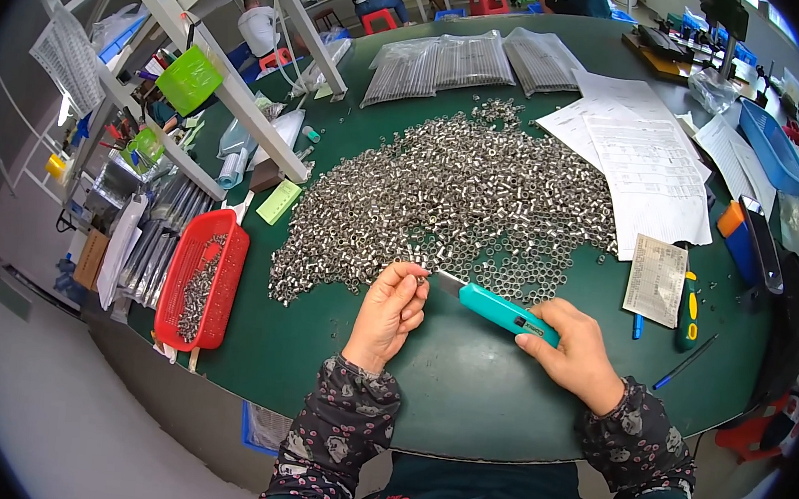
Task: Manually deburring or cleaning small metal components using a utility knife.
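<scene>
My right hand (pixel 573 346) grips a teal utility knife (pixel 499 309), its blade pointing left toward my other hand. My left hand (pixel 388 313) is closed in a pinch by the blade tip, on a small metal ring that is mostly covered by the fingertips. Just beyond both hands spreads a big heap of small silvery metal rings (pixel 423 195). At its near right edge, rings (pixel 521 272) lie in a single layer on the green tabletop (pixel 463 388).
Left stands a red plastic basket (pixel 226 282) holding more metal pieces. Papers (pixel 649 167), a yellow-green screwdriver (pixel 689 313) and a pen (pixel 684 362) lie right. Bagged metal tubes (pixel 473 63) line the far side. A shelf frame (pixel 216 62) rises at left; people sit in the background.
</scene>
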Demonstrator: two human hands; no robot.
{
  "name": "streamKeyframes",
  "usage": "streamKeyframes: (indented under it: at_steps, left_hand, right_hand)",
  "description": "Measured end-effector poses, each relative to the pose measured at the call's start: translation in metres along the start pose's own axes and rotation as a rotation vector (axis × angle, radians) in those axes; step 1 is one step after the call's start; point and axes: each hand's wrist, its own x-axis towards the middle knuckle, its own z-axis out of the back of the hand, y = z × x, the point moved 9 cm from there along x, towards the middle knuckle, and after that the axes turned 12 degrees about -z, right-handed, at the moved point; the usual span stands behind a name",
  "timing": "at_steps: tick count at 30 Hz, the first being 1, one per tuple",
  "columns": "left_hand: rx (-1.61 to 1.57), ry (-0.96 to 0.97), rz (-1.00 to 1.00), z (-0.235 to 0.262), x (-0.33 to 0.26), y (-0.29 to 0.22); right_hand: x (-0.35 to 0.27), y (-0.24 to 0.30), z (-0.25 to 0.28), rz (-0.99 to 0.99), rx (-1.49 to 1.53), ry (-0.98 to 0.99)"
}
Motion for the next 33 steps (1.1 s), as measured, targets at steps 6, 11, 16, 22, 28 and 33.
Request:
streamKeyframes:
  at_steps: [6,11,16,22,28,33]
  left_hand:
    - [0.192,-0.04,-0.048,-0.001,0.0,-0.005]
    - [0.29,-0.023,-0.096,0.001,-0.001,-0.008]
    - [0.275,0.022,-0.107,-0.006,-0.001,-0.008]
    - [0.358,0.028,-0.145,-0.006,-0.003,-0.01]
    - [0.352,-0.053,-0.127,0.001,-0.003,-0.008]
    - [0.293,-0.122,-0.11,0.006,-0.003,-0.008]
  right_hand:
    - [0.0,-0.01,-0.013,-0.181,0.094,0.201]
    - [-0.001,-0.016,-0.022,-0.245,0.143,0.327]
    - [-0.002,-0.029,-0.031,-0.256,0.288,0.369]
    - [-0.008,-0.034,-0.039,-0.45,0.417,0.526]
    - [-0.008,0.009,-0.005,0.014,-0.047,-0.012]
    - [-0.005,0.008,0.004,-0.031,-0.086,-0.068]
